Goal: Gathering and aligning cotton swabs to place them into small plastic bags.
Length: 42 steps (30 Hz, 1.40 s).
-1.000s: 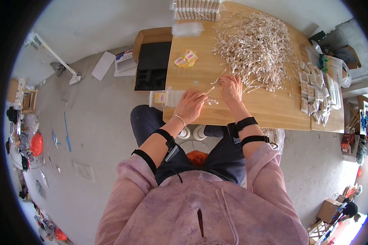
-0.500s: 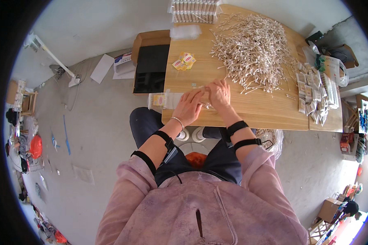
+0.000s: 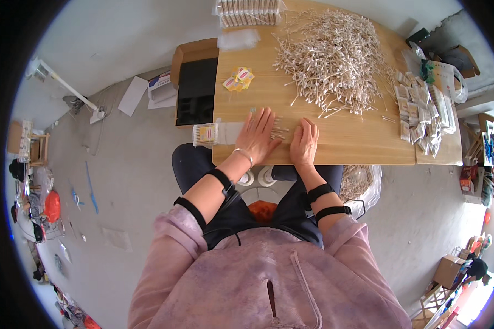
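Note:
My left hand (image 3: 256, 134) lies flat on the table with its fingers spread. It rests over the near end of a small row of cotton swabs (image 3: 279, 130), whose tips stick out to its right. To its left, a clear plastic bag (image 3: 229, 132) lies flat beside a filled packet of swabs (image 3: 205, 135) with a yellow label, which juts past the table's left edge. My right hand (image 3: 304, 142) rests on the table just right of the row, fingers slightly bent and holding nothing I can see. A big heap of loose cotton swabs (image 3: 335, 60) lies beyond it.
Yellow cards (image 3: 239, 79) lie at the left of the wooden table (image 3: 362, 148). Behind them are empty clear bags (image 3: 239, 39) and a stack of filled packs (image 3: 248, 12). More packets (image 3: 417, 112) pile up at the right. A cardboard box (image 3: 195, 49) stands beyond the left edge.
My hands were close together over the swabs. Now they are apart, the left pressed flat with fingers spread, the right lower and to the side. The swab row shows between them.

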Motion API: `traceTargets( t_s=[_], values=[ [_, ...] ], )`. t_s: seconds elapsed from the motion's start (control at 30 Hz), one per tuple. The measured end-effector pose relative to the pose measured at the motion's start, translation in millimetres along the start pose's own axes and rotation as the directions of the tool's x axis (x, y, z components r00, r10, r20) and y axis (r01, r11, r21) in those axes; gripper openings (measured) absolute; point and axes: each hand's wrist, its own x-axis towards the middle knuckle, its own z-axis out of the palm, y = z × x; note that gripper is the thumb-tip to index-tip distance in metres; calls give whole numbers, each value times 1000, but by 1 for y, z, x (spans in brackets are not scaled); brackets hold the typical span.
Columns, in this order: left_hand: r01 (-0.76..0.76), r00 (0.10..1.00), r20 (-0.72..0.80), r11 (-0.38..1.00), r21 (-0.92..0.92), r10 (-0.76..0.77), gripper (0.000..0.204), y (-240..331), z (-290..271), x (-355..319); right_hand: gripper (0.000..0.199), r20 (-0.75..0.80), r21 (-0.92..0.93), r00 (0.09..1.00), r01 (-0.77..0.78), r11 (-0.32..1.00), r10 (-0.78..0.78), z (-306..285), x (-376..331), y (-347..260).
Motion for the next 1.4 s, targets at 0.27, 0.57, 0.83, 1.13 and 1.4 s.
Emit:
traceTargets(
  t_s=[0.27,0.57,0.83,1.13,1.4],
  values=[
    [122,992,28,993,5,-122,80,3,1,23,26,15,30,999,-38,999,38,3,0,0],
    [175,984,40,984,11,-175,78,27,-1,-17,26,28,21,999,30,999,-30,1,0,4],
    [118,969,-173,944,-309,-178,87,-7,13,-30,32,-60,344,979,-161,925,193,27,-1,-11],
    [71,968,-202,935,-348,-149,82,-6,12,-28,37,96,546,991,-130,828,93,58,20,-27],
    [115,992,-48,992,44,-113,73,11,17,-27,30,17,292,998,-60,955,58,18,15,2]
  ],
)
